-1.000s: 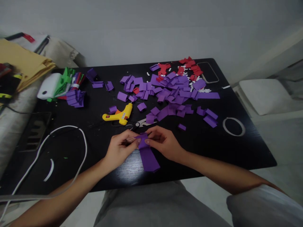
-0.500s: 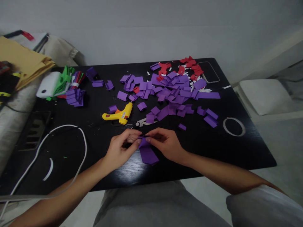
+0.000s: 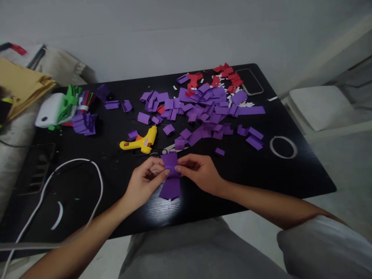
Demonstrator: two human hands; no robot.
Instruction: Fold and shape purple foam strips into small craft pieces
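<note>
A creased purple paper piece, narrow at its middle and wider at both ends, is pinched between my two hands near the front of the black table. My left hand grips its left edge, thumb on top. On the right edge, the thumb and fingers of my right hand are closed. Just beyond my hands lie silver scissors, partly covered by purple paper, and a yellow glue gun. Many folded purple papers are heaped farther back.
Red paper pieces and white scraps lie at the back right by a phone-like outline. A tape ring is at right. A white cable loops at left, near bundled green strips.
The purple paper has opened out, its upper end now showing above my fingers. The view has shifted slightly, so the table items appear farther left.
</note>
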